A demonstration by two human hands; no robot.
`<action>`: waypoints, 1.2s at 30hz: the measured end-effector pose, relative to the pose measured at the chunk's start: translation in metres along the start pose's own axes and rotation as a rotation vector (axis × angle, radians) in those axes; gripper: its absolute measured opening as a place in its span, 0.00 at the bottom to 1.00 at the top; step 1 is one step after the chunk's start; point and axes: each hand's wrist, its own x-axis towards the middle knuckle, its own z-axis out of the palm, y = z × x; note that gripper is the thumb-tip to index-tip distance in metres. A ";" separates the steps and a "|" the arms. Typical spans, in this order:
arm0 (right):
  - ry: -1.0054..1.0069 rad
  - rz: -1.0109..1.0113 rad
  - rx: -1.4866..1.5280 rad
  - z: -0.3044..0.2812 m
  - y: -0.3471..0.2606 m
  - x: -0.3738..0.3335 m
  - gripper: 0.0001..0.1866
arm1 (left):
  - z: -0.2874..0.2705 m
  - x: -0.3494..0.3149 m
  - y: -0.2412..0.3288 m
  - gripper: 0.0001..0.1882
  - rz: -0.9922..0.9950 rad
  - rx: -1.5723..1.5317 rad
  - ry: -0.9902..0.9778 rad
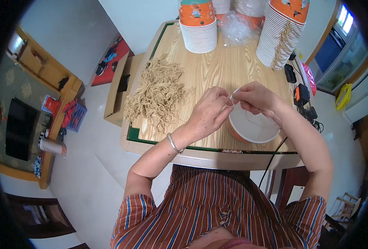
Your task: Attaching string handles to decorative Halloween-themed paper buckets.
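A round paper bucket (pixel 262 135), white inside with an orange outer wall, stands near the table's front edge. My left hand (pixel 211 110), with a silver bangle at the wrist, reaches to the bucket's left side with its fingertips pinched together. Over the bucket's far rim my right hand (pixel 256 97) has thumb and fingers closed, almost touching the left fingertips. What the fingertips pinch is too small to tell. Below the right fingers a thin thread-like strand (pixel 258 123) curves inside the bucket. A tangled heap of tan cord (pixel 159 95) lies to the left.
At the back of the wood-grain table (pixel 208 70) stand tall stacks of paper buckets (pixel 198 35) (pixel 275 45) and a clear plastic bag (pixel 235 29). Black power adapters (pixel 302 93) and cables line the right edge. A cardboard box (pixel 119 91) sits beyond the left edge.
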 end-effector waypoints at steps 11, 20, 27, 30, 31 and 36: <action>-0.199 0.058 0.460 0.002 0.017 -0.007 0.06 | 0.005 0.002 0.008 0.06 -0.011 0.035 0.101; -0.364 0.087 0.479 0.002 0.024 -0.012 0.11 | 0.003 -0.009 0.020 0.09 -0.149 -0.057 0.086; -0.280 0.092 0.349 0.006 0.017 -0.017 0.05 | -0.007 -0.016 0.026 0.10 -0.123 -0.008 0.042; -0.272 0.088 0.313 0.005 0.017 -0.014 0.06 | -0.005 -0.017 0.025 0.11 -0.072 0.003 0.061; -0.274 0.092 0.316 0.006 0.019 -0.013 0.06 | -0.006 -0.017 0.025 0.11 -0.075 0.002 0.058; -0.277 0.102 0.218 0.004 0.018 -0.011 0.07 | -0.010 -0.013 0.025 0.11 -0.012 0.089 0.045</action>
